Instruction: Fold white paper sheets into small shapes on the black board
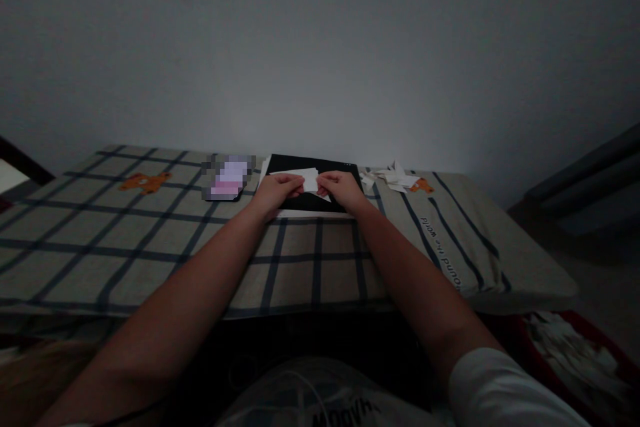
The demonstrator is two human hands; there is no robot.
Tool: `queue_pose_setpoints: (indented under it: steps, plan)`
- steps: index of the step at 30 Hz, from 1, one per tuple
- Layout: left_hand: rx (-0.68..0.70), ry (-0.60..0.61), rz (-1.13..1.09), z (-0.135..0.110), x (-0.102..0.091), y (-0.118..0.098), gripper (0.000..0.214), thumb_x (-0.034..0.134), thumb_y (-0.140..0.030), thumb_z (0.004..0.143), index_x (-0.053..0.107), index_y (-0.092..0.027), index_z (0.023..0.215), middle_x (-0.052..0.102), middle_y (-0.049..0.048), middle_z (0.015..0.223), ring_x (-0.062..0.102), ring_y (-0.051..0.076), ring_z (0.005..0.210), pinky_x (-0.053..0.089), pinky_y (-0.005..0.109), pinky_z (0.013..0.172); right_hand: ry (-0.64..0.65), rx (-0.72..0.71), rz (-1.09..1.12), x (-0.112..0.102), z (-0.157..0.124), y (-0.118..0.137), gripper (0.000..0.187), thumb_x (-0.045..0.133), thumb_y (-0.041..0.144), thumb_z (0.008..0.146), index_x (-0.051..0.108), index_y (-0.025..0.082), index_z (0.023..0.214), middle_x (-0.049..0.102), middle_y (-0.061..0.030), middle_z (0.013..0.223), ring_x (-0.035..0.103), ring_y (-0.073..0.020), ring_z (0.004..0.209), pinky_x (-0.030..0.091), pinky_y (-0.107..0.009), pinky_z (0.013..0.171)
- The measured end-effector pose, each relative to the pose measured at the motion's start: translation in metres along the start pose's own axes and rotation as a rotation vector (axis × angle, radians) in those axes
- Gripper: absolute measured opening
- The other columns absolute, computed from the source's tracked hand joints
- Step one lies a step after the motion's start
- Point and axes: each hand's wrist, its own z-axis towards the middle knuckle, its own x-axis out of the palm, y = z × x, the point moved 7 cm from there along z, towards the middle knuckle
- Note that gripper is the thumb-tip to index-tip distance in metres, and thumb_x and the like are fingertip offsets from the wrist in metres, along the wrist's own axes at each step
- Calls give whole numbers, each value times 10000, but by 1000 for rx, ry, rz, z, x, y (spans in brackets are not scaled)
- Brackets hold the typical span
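Between my two hands is a small piece of white paper (311, 179), pinched at both its sides. My left hand (279, 189) has thumb and fingers closed on its left edge, and my right hand (341, 188) grips the right edge the same way. Beneath them lies a flat black board or folder (295, 162) on top of white sheets (310, 214). More white paper pokes out behind and below the held piece; how these pieces overlap I cannot tell.
A checked cloth (165, 233) covers the table. To the left lies a phone (227, 180), its screen blurred. Crumpled white paper scraps (397, 177) lie at the right. A red container (575, 353) holding pale scraps stands below the right edge. The wall (320, 67) rises directly behind.
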Motion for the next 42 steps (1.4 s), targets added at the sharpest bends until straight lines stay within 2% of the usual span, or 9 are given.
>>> queue_pose_setpoints:
  steps: [8,14,24,34,38,42]
  plan:
    - [128,-47,188,-5,-2,-16,165,735,-291,700,674,-146,651,630,5,590,526,105,549,438,247,609,37,4,77,4,2,-9,95,646,210,812,682,147,749,666,-6,645,597,-102,593,505,-248,645]
    - [184,-59,250,-4,-5,-15,191,734,-341,711,698,-154,695,654,10,624,552,120,579,433,253,620,28,33,93,3,3,-13,75,704,220,769,701,148,789,686,-8,667,608,-98,608,524,-241,661]
    - [56,26,195,-4,2,-4,211,736,-348,706,741,-144,761,686,33,655,533,106,555,414,238,569,-61,60,156,-3,7,-19,60,698,197,782,686,141,802,668,0,619,608,-96,580,522,-238,637]
    - [126,-36,259,-3,-1,-10,167,734,-313,663,678,-157,646,635,10,584,514,114,524,402,249,560,-30,114,182,2,3,-17,31,693,166,788,682,138,781,678,-7,644,623,-90,591,545,-231,654]
    - [171,-28,282,-3,-1,-12,193,723,-346,692,687,-156,684,655,13,619,533,116,540,420,245,569,-11,150,270,4,2,-18,64,697,110,762,676,141,814,689,-1,699,640,-82,622,553,-224,694]
    - [140,17,252,-3,3,-7,262,736,-403,700,704,-145,734,686,36,655,560,123,564,447,244,574,-37,160,269,1,2,-16,58,692,94,756,668,139,783,673,7,659,620,-74,580,541,-212,658]
